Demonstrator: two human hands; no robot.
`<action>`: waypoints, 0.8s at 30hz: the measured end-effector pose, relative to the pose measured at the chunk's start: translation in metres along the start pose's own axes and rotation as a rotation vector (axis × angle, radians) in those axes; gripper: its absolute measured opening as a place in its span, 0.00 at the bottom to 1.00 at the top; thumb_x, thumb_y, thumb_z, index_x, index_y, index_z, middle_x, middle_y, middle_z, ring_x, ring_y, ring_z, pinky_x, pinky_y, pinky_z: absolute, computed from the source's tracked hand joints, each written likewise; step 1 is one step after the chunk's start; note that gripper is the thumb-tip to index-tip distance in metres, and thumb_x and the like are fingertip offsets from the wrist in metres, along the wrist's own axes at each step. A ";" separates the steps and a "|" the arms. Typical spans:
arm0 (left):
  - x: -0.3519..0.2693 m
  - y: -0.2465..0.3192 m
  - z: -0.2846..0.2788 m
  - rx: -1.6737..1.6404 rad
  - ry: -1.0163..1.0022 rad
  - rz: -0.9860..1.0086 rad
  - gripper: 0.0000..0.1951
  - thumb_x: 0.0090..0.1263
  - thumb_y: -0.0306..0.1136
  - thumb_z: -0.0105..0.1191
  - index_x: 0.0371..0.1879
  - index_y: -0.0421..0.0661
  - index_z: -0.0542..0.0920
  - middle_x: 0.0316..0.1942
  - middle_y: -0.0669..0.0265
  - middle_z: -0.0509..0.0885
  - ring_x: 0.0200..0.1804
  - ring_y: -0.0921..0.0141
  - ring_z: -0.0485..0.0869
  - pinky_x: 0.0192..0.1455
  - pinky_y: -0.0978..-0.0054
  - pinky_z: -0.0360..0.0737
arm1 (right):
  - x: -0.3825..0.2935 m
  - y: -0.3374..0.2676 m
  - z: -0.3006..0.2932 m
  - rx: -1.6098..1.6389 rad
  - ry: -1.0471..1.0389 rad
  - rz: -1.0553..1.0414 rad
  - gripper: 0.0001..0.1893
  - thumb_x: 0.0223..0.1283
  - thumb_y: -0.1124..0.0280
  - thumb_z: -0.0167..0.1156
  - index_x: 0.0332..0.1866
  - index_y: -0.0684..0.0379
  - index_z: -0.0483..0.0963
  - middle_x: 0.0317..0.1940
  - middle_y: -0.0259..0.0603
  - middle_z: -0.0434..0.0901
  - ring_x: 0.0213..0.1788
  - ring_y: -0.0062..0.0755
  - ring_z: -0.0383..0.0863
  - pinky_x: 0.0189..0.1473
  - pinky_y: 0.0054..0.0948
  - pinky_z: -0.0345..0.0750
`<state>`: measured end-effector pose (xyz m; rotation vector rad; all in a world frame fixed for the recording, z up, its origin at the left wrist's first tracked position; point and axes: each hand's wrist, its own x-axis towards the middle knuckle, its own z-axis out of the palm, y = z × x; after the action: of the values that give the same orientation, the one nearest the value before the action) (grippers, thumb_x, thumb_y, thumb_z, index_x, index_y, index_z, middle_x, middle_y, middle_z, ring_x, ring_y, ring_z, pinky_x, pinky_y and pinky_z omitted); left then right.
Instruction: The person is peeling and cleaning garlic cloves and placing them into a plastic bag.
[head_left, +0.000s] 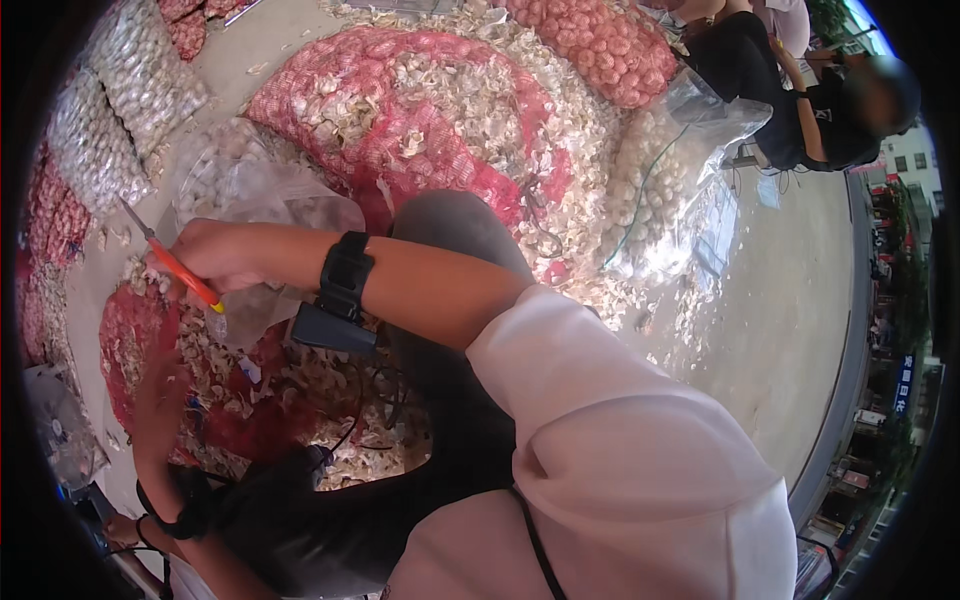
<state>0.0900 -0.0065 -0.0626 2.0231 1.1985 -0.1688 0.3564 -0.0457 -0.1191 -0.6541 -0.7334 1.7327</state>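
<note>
My right hand (217, 255), at the left of the view, is closed around the orange, yellow-tipped handle of a small knife (184, 274). Its narrow blade points to the upper left. Pale garlic bulbs (150, 279) lie close to the fingers of this hand, and clear plastic bags are just beside and under it. My left hand (161, 382) is motion-blurred over a red mesh sack (124, 330) with garlic skins; whether it holds anything cannot be made out. Both wrists wear black straps.
A large red mesh sack (450, 161) of garlic skins lies beyond my knee. Full garlic sacks (142, 67) stand at upper left, another red one (600, 49) at the top. A clear bag of garlic (652, 157) is near a seated person (787, 105). Another person's hand (121, 529) shows at lower left.
</note>
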 end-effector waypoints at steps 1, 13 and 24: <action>-0.012 -0.001 0.001 -0.055 -0.041 -0.113 0.22 0.69 0.32 0.53 0.63 0.47 0.73 0.52 0.57 0.80 0.55 0.66 0.79 0.59 0.68 0.74 | -0.002 -0.004 0.003 -0.005 -0.015 0.004 0.23 0.69 0.54 0.58 0.44 0.70 0.70 0.31 0.48 0.79 0.21 0.31 0.76 0.25 0.32 0.76; -0.042 0.003 0.014 0.217 -0.081 0.001 0.22 0.68 0.41 0.58 0.59 0.47 0.77 0.47 0.56 0.82 0.48 0.61 0.82 0.53 0.67 0.77 | -0.051 -0.104 -0.062 0.243 0.160 -0.383 0.47 0.50 0.28 0.60 0.61 0.58 0.55 0.45 0.51 0.64 0.30 0.37 0.70 0.34 0.37 0.72; -0.069 0.016 0.012 0.118 -0.129 0.072 0.22 0.68 0.42 0.57 0.58 0.44 0.76 0.50 0.54 0.82 0.48 0.58 0.83 0.53 0.65 0.77 | -0.102 -0.124 -0.190 0.610 1.220 -0.466 0.39 0.63 0.33 0.50 0.68 0.53 0.57 0.62 0.45 0.66 0.49 0.35 0.69 0.55 0.38 0.69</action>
<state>0.0677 -0.0670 -0.0301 2.1199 1.0559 -0.3363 0.6003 -0.0882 -0.1444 -0.8474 0.4621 0.7790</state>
